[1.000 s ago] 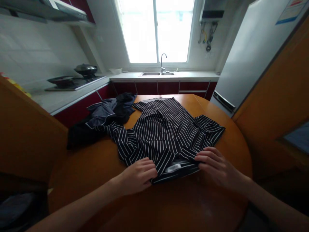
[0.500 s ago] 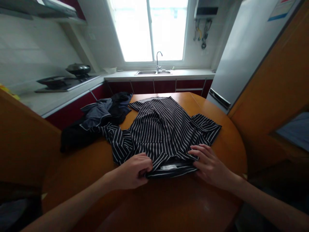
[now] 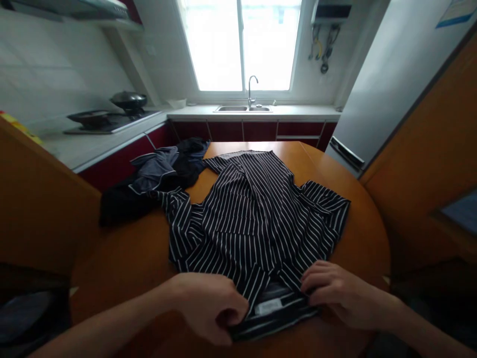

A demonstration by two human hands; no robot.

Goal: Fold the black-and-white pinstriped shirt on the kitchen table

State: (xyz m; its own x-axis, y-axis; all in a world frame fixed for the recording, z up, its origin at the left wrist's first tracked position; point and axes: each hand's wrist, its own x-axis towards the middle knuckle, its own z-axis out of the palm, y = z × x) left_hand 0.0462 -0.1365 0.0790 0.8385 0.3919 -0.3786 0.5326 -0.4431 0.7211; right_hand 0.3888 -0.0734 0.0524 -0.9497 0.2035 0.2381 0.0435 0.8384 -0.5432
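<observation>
A black shirt with white stripes lies spread on the round wooden table, its collar toward me and its short sleeves out to both sides. My left hand is closed, thumb and fingers pinching the left side of the collar. On the collar's right side, my right hand grips the cloth with curled fingers; its fingertips are partly hidden. Between the two hands the neck opening shows a pale label inside the collar.
A heap of dark and grey clothes lies at the table's far left, touching the striped sleeve. Beyond the table are a counter with a sink, a stove with pans, and a fridge at the right.
Both hands have drawn the collar nearer to me, and the shirt's near part is now stretched longer. The view has shifted slightly. The clothes heap stays in place.
</observation>
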